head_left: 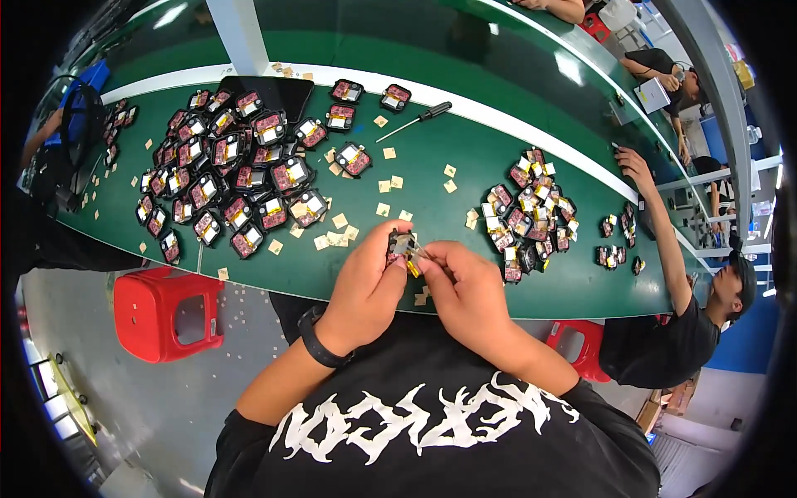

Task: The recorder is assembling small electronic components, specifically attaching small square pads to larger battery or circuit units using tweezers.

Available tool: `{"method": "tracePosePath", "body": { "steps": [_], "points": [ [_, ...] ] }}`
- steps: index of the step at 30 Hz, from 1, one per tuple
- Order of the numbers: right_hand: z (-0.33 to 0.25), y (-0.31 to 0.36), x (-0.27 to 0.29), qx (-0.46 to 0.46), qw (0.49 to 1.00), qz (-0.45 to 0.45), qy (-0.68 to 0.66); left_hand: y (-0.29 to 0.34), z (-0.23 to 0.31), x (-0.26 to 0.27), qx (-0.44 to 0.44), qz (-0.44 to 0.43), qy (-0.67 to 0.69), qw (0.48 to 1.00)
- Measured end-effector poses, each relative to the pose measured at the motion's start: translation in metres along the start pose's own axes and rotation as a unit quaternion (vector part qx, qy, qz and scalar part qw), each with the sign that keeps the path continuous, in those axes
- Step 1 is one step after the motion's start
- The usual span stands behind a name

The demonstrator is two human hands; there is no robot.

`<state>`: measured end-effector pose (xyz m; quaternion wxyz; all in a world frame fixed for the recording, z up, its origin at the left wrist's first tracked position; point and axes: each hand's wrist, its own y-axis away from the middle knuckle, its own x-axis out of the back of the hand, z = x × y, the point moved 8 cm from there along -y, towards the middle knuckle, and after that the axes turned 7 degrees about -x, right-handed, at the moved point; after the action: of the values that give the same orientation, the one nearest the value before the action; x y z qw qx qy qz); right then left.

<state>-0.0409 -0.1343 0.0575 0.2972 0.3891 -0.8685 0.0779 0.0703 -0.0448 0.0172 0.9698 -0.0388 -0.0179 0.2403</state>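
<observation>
Near the front edge of the table, my left hand [365, 286] is closed round a small black-cased electronic unit [402, 242], holding it up off the green surface. A bit of yellow shows at its lower side. My right hand [466, 286] meets it from the other side, thumb and fingers pinched at the unit's edge; what they grip is too small to make out. To the left lies a big heap of open black units [226, 151] with red boards and white parts. A smaller pile of similar units [521, 222] with yellow strips sits to the right.
A screwdriver [419, 120] lies beyond my hands. Small beige squares [339, 222] are scattered over the green table [432, 187]. A dark flat tray [270, 95] stands behind the heap. Red stools [141, 314] are below the table edge. A co-worker [664, 332] reaches across at the right.
</observation>
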Motion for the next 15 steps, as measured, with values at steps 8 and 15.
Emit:
{"method": "tracePosePath", "body": {
  "steps": [8,15],
  "points": [
    [0.026,-0.001,-0.009,-0.050,0.977,-0.033,-0.204,0.003,-0.018,-0.004,0.089,-0.036,0.241,0.966],
    [-0.001,-0.010,0.007,0.068,0.987,-0.081,-0.122,0.002,-0.013,-0.005,0.076,-0.032,0.200,0.976]
  ]
}}
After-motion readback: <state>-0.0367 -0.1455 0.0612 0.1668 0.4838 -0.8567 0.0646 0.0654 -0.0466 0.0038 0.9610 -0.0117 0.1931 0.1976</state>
